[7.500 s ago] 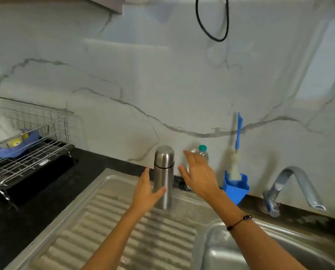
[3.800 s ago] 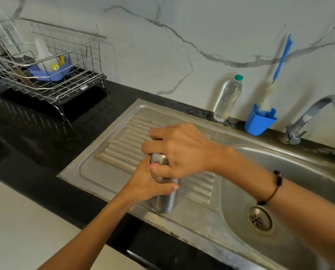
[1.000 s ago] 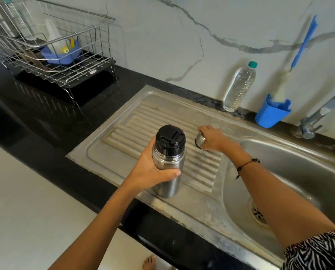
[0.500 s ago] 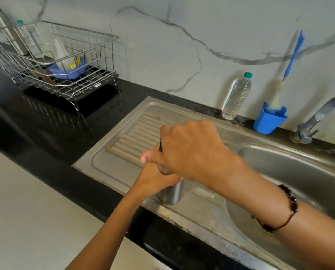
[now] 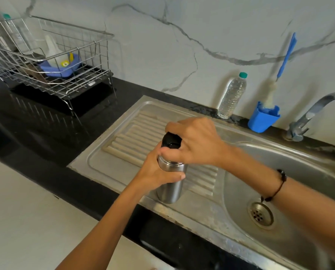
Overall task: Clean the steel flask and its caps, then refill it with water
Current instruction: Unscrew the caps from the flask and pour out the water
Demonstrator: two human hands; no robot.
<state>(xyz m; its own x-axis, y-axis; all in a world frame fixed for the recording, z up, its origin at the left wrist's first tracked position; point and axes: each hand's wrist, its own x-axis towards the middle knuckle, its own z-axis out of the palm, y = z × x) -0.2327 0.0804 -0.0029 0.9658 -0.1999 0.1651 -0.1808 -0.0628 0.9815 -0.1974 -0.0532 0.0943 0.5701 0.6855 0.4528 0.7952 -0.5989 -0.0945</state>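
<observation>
- Wall (image 5: 182, 45): pale marble-look panel with grey veins, lit evenly.
- Counter (image 5: 51, 133): glossy black, running along the wall.
- Sink (image 5: 309, 172): steel, set into the counter, ribbed drainboard (image 5: 127, 139) to its left.
- Tap (image 5: 314, 114): curved, at the sink's back edge.
- Floor (image 5: 26, 221): pale, below the counter.

steel flask (image 5: 170, 189), blk cap (image 5: 171, 140), blue holder (image 5: 263, 119)
</observation>
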